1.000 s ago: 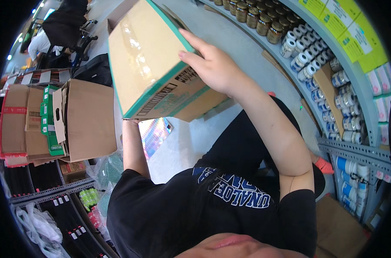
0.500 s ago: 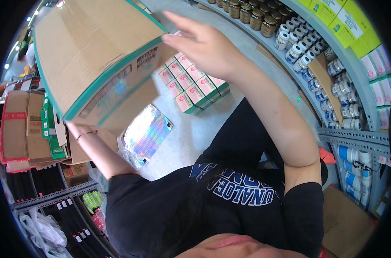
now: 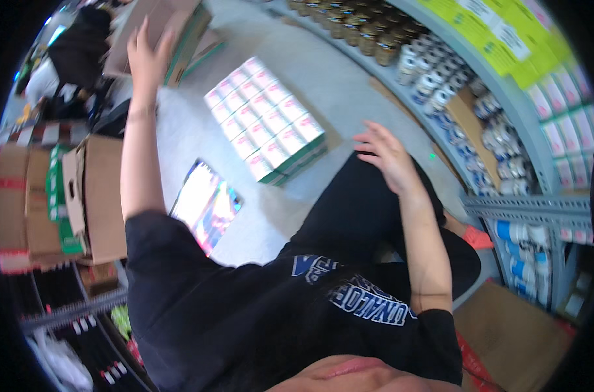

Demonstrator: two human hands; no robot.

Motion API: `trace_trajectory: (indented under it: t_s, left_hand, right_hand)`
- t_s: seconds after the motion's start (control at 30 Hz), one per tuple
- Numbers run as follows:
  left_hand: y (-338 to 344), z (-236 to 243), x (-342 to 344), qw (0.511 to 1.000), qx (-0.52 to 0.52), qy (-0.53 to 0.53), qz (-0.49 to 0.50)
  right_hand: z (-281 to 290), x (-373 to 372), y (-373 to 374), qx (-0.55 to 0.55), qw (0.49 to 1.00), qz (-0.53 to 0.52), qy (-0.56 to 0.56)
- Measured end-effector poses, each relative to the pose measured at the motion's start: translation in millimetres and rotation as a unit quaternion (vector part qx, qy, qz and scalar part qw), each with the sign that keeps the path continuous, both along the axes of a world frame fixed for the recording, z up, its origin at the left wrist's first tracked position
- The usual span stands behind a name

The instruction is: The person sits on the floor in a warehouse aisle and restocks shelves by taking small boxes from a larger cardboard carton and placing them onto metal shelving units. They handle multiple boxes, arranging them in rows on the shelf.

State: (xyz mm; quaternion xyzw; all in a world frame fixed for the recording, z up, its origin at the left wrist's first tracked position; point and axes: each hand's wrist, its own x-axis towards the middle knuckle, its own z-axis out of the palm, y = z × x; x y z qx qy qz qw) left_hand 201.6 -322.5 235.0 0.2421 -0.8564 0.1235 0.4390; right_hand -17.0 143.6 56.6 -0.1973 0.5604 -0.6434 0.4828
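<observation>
My left hand (image 3: 150, 57) reaches to the far left with its fingers spread. It overlaps a cardboard carton (image 3: 193, 36) with green edges, whose brown inside shows. Whether the fingertips touch the carton, I cannot tell. My right hand (image 3: 390, 160) hangs over my bent leg, fingers apart and holding nothing. On the floor between the two hands stands a tight block of small boxes (image 3: 271, 121) with pale, pink-marked tops and green sides.
A shiny rainbow-coloured sheet (image 3: 208, 206) lies on the floor. Metal shelving (image 3: 526, 209) with jars and small boxes curves along the right. Open cardboard boxes (image 3: 104, 202) stand at the left. Dark clothing of what seems another person (image 3: 81, 46) shows at the far left.
The carton has moved from in front of me to the far left, away from my right hand. My right hand has dropped toward my leg. The block of small boxes is now in full view.
</observation>
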Motion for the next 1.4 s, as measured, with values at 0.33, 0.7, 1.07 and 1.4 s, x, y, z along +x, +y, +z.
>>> trace_trajectory:
  t_s: [0.33,0.7,1.07,1.4]
  left_hand:
    - [273,-324,125,0.46,0.837,0.283,0.084]
    - [296,-313,76,0.518,0.829,0.189,0.09]
    - [276,-308,67,0.58,0.767,0.227,0.152]
    - [281,-287,54,0.84,0.505,0.133,0.149]
  right_hand:
    - [-67,8,-103,0.069,0.997,-0.021,0.021]
    - [41,-9,200,0.01,0.504,-0.465,0.727]
    - [110,-146,451,0.489,0.375,-0.513,0.598]
    - [79,16,476,0.212,0.423,-0.669,0.574]
